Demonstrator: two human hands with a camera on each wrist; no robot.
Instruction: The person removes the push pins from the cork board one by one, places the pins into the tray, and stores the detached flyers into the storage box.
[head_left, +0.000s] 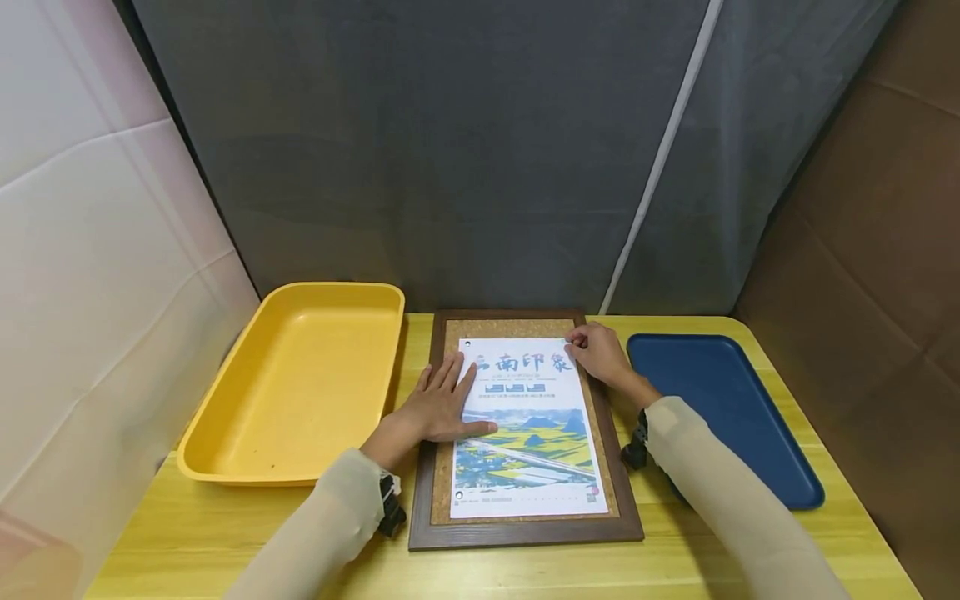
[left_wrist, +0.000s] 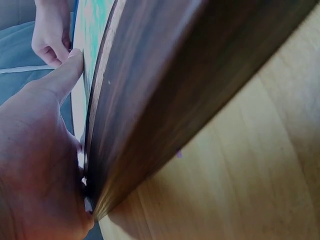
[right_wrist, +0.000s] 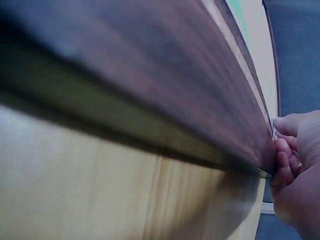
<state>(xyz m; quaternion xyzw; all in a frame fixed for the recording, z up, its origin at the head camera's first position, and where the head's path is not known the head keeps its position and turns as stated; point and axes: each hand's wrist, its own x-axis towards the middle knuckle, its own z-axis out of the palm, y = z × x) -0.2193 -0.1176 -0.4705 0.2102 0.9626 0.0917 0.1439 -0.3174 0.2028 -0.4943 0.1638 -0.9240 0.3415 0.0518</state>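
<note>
A printed poster (head_left: 525, 467) with large characters and a landscape lies on a corkboard (head_left: 517, 329) with a dark wooden frame (head_left: 525, 533). Small round tacks show at its upper left (head_left: 468, 344) and lower left (head_left: 459, 495) corners. Fingers spread, my left hand (head_left: 442, 408) rests flat on the poster's left side; its thumb (left_wrist: 67, 75) lies across the print. At the upper right corner, my right hand (head_left: 600, 350) has thumb and curled fingers brought together. The right wrist view shows a small thin thing (right_wrist: 273, 131) at those fingertips, mostly hidden.
A deep yellow tray (head_left: 300, 383) stands left of the board, and a shallow blue tray (head_left: 720, 400) lies to its right. Beneath everything is a wooden table (head_left: 187, 533). A grey curtain (head_left: 420, 150) hangs behind it.
</note>
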